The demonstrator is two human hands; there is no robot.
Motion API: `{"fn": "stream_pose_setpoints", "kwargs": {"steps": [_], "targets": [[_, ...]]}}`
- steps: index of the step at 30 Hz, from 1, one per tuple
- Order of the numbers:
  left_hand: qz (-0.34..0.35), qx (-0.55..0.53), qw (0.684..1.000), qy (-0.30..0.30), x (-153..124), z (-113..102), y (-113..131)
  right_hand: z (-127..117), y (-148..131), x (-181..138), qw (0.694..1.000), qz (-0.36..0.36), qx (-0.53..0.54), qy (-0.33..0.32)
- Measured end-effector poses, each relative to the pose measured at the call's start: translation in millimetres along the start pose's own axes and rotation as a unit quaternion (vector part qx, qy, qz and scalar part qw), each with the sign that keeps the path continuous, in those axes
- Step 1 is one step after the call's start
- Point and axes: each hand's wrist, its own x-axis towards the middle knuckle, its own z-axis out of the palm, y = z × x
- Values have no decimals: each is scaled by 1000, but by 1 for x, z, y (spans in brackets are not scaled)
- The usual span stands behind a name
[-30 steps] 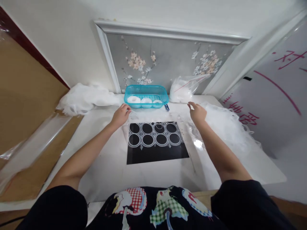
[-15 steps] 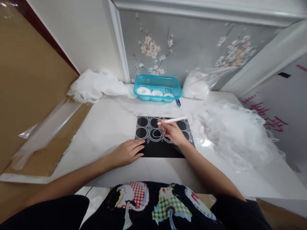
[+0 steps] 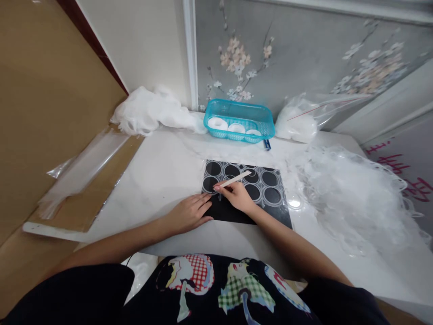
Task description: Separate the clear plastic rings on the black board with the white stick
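A black mat (image 3: pixel 237 212) lies on the white table (image 3: pixel 162 176), with a clear sheet of joined plastic rings (image 3: pixel 267 180) spread over its far part. My right hand (image 3: pixel 235 196) is closed on a thin white stick (image 3: pixel 237 179), its lower tip at the ring sheet's near left edge. My left hand (image 3: pixel 189 212) rests flat with fingers stretched out, touching the mat's near left corner.
A turquoise basket (image 3: pixel 259 128) holding three white rings stands at the table's back. A clear bag (image 3: pixel 297 124) of white pieces sits to its right. A heap of clear plastic scrap (image 3: pixel 352 194) covers the right side. White netting (image 3: pixel 149 113) lies back left.
Both hands came back from the far edge of the sheet. The right hand picked up the stick and moved it left along the rings; the left hand settled flat by the mat.
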Motion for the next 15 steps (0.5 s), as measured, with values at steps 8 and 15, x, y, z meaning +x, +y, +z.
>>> {"fn": "stream_pose_setpoints", "kwargs": {"steps": [8,15], "targets": [[-28,-5,999,-16,1,3,4,1,2,1,1000,6,-17,8],[-50,-26,998,-25,1,8,8,-1,2,-2,1000,16,2,6]]}}
